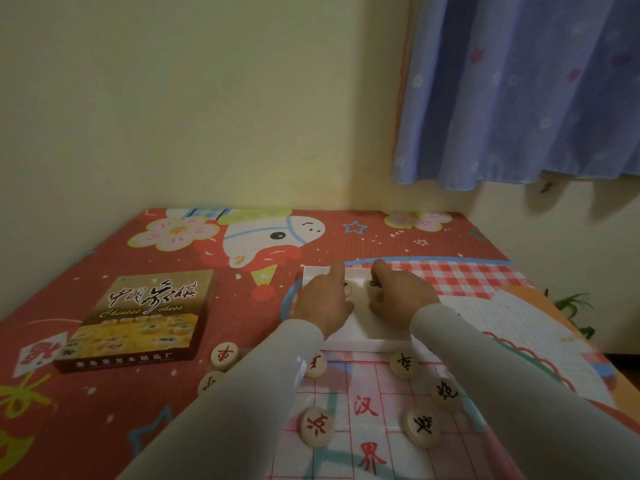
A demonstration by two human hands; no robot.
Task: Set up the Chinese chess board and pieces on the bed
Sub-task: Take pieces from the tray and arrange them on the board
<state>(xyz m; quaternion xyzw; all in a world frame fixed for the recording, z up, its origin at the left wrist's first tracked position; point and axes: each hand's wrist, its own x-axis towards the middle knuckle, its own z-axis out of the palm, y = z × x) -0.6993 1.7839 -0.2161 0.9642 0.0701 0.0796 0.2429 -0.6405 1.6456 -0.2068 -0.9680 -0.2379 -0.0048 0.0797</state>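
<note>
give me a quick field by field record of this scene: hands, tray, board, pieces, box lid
left hand: in the white tray, over a piece, grip unclear
right hand: in the white tray, fingers curled on a piece, grip unclear
white tray: on the bed, at the board's far edge
board: thin sheet with red grid, spread flat on the bed
pieces on board: several round wooden discs, red and black characters, scattered
pieces off board: red-marked disc beside the box lid
box lid: flat on the bed, left

head-worn view, forward-down, near bed [138, 427]
</note>
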